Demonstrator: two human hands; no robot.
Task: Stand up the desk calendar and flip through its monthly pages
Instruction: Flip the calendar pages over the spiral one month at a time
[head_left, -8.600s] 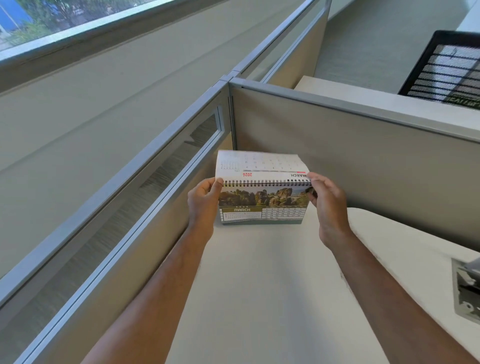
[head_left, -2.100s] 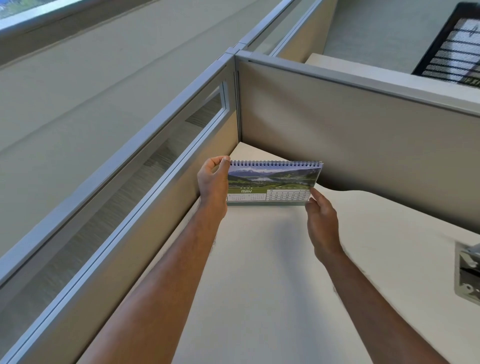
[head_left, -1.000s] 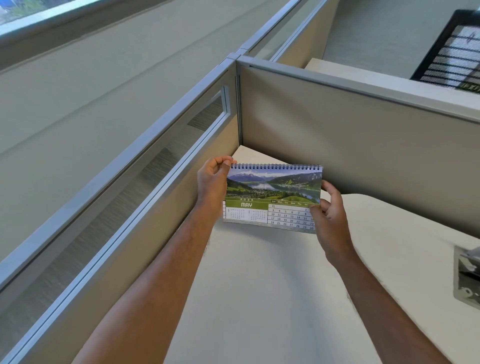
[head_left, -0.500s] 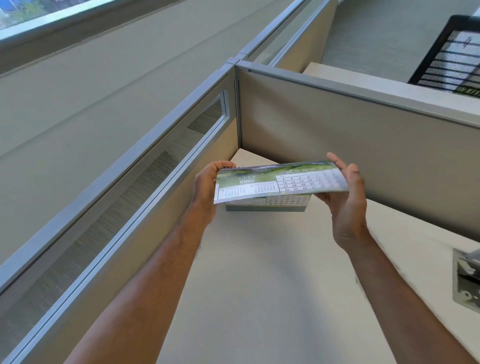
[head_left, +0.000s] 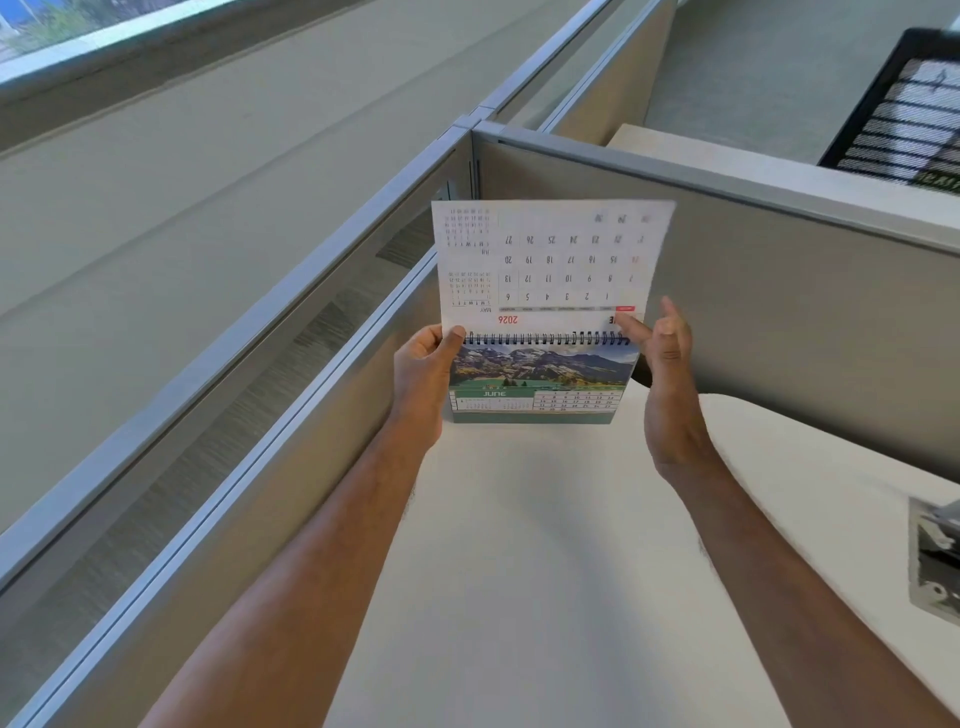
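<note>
The desk calendar (head_left: 540, 382) stands upright on the pale surface (head_left: 545, 571), in the far corner where the two grey partition panels meet, its base touching the surface and its dark spiral binding (head_left: 545, 339) along the top edge. The page facing the camera shows a mountain landscape above a green band reading JUNE with a small date grid to the right. One sheet (head_left: 550, 260) is lifted straight up above the binding, its back toward the camera, so the printed date grid, the red 2026 and a small MAY block read upside down; its top right corner looks slightly blurred. The left hand (head_left: 423, 374) grips the calendar's left edge at the binding, thumb pressed on the front near the top left corner, fingers clamped on it from behind. The right hand (head_left: 667, 364) is at the right end of the binding with its fingers (head_left: 631, 328) loosely apart, one fingertip touching the lower right corner of the raised sheet; no firm pinch shows. Both bare forearms reach in from the near edge. Behind the calendar rises the far partition (head_left: 779, 291), and the left partition (head_left: 291, 395) with its glazed strip runs along the left. At the right edge of the surface lies a grey object (head_left: 935, 561), cut off by the frame, and a black mesh item (head_left: 904, 109) sits far right beyond the partition
</note>
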